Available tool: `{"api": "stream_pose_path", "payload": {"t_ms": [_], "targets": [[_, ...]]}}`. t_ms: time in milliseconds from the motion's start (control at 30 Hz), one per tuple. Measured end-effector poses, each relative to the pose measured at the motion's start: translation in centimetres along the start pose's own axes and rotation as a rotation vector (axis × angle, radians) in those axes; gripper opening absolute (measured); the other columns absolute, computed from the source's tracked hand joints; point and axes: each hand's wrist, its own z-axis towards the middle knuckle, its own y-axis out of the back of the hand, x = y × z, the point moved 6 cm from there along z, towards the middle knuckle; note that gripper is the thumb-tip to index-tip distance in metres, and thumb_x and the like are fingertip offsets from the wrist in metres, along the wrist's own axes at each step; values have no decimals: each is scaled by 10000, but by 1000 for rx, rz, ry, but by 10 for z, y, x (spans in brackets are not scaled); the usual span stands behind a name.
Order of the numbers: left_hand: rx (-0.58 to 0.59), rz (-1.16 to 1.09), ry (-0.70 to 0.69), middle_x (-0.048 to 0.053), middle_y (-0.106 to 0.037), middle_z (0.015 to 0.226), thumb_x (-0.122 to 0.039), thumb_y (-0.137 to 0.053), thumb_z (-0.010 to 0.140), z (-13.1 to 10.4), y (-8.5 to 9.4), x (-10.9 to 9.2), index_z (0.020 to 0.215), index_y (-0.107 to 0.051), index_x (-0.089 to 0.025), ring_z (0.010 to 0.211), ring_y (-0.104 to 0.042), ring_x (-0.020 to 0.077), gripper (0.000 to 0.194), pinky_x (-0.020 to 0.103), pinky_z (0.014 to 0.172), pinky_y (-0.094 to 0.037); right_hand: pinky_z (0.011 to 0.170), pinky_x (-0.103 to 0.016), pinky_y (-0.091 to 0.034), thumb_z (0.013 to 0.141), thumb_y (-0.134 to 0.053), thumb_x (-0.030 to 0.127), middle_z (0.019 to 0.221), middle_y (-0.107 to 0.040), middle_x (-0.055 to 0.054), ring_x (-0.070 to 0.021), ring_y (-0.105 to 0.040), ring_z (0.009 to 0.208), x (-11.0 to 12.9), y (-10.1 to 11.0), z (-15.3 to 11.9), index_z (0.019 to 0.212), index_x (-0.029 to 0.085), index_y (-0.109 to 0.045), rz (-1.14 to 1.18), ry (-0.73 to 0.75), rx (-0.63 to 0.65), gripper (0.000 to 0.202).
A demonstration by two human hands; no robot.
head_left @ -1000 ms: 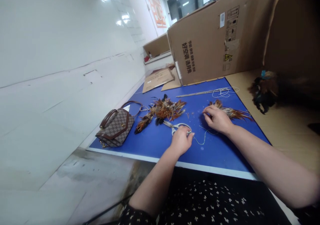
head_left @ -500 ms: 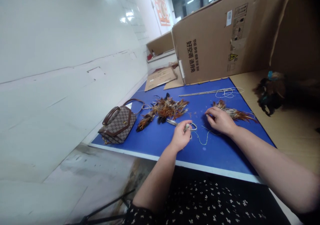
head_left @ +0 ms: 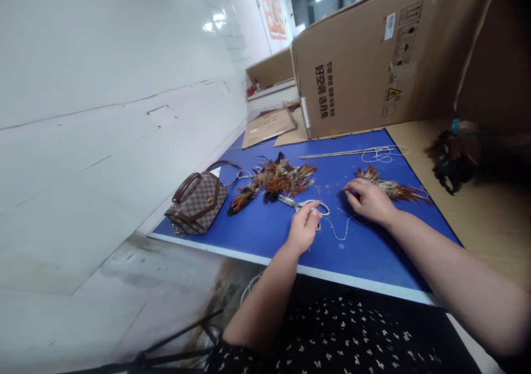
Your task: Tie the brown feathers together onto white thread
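My left hand (head_left: 303, 229) is closed, with its fingers bent over the handles of a pair of metal scissors (head_left: 290, 201) on the blue tabletop. Whatever is between those fingertips is too small to name. The scissor blades point left, slightly apart. My right hand (head_left: 370, 200) has its thumb and fingers drawn together in a pinch; what they hold, if anything, cannot be made out. Just behind it lies a bunch of brown feathers (head_left: 396, 189), partly covered by the hand. A thin thread (head_left: 341, 237) curls across the table between both hands. A larger feather pile (head_left: 277, 177) lies beyond the scissors.
A patterned handbag (head_left: 199, 205) stands at the table's left edge. Thin sticks (head_left: 332, 154) and loose white string (head_left: 377, 154) lie toward the back. A large cardboard box (head_left: 357, 81) rises behind the blue table (head_left: 257, 233). Dark feathers (head_left: 454, 155) rest on cardboard at the right.
My left fingers have turned and lowered over the scissor handles, so more of the scissors shows. A pale bit seen at those fingers earlier no longer shows clearly. The right hand has hardly moved.
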Motion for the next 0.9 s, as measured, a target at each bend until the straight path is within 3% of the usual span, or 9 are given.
{"api": "stream_pose_path", "payload": {"t_ms": [300, 567, 667, 767, 900], "targets": [[-38, 15, 5, -1, -577, 769, -435, -603, 968, -5, 2, -16, 1273, -670, -189, 591, -453, 87, 398, 200, 565, -413, 883, -399, -583, 956, -543, 239, 1013, -731, -111, -259, -716, 918, 3, 0, 1, 984, 200, -721, 4, 30, 13, 183], [-201, -159, -38, -34, -485, 714, -419, -607, 962, -9, 14, -22, 1162, -627, -184, 555, -377, 74, 309, 191, 516, -331, 881, -416, -589, 954, -550, 231, 1020, -747, -113, -271, -720, 937, 7, 1, 0, 1023, 200, -722, 14, 36, -2, 188], [-277, -268, -85, -41, -483, 731, -440, -626, 961, -10, 19, -24, 1165, -593, -196, 537, -363, 59, 320, 187, 496, -307, 897, -423, -587, 958, -553, 229, 1055, -762, -107, -275, -729, 961, 19, 5, 1, 1110, 206, -716, 51, 16, -79, 224], [-260, -307, -107, -38, -506, 749, -436, -646, 956, -12, 19, -27, 1182, -579, -202, 539, -383, 51, 332, 182, 501, -319, 890, -414, -588, 971, -544, 230, 1034, -765, -102, -265, -734, 946, 41, 3, 1, 1113, 218, -714, 125, 25, -118, 222], [-181, -332, -84, -30, -531, 775, -426, -664, 951, -14, 13, -32, 1205, -572, -214, 546, -399, 50, 343, 185, 508, -331, 906, -396, -578, 1001, -519, 255, 1064, -742, -111, -255, -709, 985, 72, -16, 0, 1111, 229, -701, 186, 101, 28, 213]]}}
